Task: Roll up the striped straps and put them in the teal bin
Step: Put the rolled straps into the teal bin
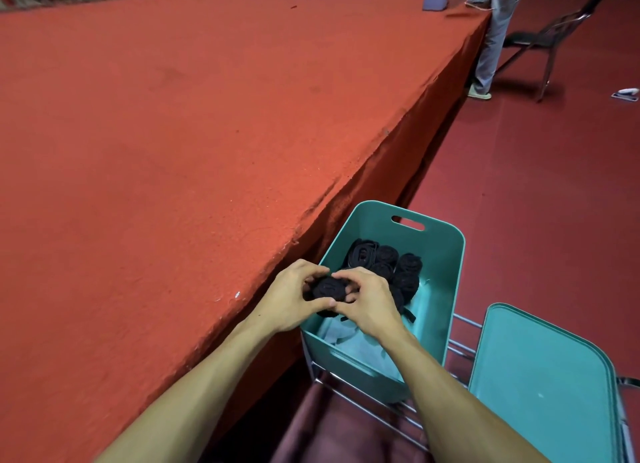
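Note:
A dark rolled strap (328, 288) sits between both my hands, just above the near left rim of the teal bin (446, 254). My left hand (291, 301) curls round the roll from the left, thumb under it. My right hand (369, 303) pinches its right side with bent fingers. Several dark rolled straps (384, 261) lie inside the bin toward its far end, and pale grey cloth (360, 348) covers the near part of the bin's floor. Stripes on the straps cannot be made out.
The bin stands on a metal wire rack (460, 344) beside a big table draped in red cloth (173, 133). A teal lid (540, 386) leans at the right. Far off, a person's legs (488, 53) and a folding chair (550, 36) stand on red carpet.

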A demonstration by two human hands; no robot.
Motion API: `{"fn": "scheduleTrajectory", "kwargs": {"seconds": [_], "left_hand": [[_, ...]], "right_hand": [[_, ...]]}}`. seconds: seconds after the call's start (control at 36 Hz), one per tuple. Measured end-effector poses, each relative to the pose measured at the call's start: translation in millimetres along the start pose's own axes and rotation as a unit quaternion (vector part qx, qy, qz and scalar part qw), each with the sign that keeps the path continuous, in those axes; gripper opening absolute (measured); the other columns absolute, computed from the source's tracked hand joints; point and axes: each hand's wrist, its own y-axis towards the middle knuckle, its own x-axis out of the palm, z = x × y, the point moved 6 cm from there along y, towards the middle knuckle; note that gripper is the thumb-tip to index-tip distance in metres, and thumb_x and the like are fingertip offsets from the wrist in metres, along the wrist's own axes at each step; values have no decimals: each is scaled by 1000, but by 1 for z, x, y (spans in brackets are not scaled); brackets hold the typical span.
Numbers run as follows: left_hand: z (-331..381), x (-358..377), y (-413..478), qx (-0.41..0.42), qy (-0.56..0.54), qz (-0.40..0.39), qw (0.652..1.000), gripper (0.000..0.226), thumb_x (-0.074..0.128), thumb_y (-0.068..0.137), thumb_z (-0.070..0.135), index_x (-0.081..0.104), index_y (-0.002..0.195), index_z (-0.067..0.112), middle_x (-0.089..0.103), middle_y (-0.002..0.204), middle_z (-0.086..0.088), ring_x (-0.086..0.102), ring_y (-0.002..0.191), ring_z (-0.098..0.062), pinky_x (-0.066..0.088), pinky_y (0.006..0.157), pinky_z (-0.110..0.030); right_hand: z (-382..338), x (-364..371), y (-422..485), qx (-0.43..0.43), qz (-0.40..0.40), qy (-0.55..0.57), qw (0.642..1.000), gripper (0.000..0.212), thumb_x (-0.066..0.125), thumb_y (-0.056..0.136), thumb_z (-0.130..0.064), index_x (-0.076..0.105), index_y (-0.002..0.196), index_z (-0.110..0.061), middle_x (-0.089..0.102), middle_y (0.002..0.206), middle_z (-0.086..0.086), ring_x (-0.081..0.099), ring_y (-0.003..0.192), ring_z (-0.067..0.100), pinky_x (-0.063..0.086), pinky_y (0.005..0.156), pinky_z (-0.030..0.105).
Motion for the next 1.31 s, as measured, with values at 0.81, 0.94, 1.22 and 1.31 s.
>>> {"fn": "scheduleTrajectory", "kwargs": {"seconds": [0.81, 0.94, 1.22, 1.31], "left_hand": [[-40, 8, -23, -10, -50, -100, 994, 106, 92, 65, 38, 33, 152, 22, 40, 137, 14, 39, 127, 5, 24, 99, 1], [-42, 9, -22, -5, -47, -100, 994, 106, 92, 64, 39, 34, 151, 22, 43, 137, 10, 42, 127, 0, 25, 99, 1], [-43, 10, -22, -5, -39, -100, 994, 108, 92, 61, 43, 35, 151, 23, 44, 135, 12, 43, 125, 0, 23, 101, -1], [-44, 9, -23, -5, -39, -101, 994, 109, 92, 61, 45, 34, 151, 25, 43, 135, 13, 42, 126, 0, 23, 102, -1]], "right_hand": [[79, 52, 26, 155, -105, -145, 972, 55, 90, 68, -11, 65, 117, -16, 53, 106, -3, 54, 94, 16, 51, 89, 34], [81, 55, 29, 139, -97, -166, 971, 53, 88, 71, -9, 66, 118, -15, 50, 103, -6, 55, 98, 16, 48, 90, 31], [81, 50, 29, 132, -88, -227, 961, 51, 83, 78, -23, 63, 125, -20, 57, 115, -3, 56, 116, 22, 47, 89, 35], [81, 49, 28, 131, -84, -232, 960, 50, 83, 79, -25, 63, 124, -20, 56, 115, -3, 54, 117, 21, 48, 90, 37]]}}
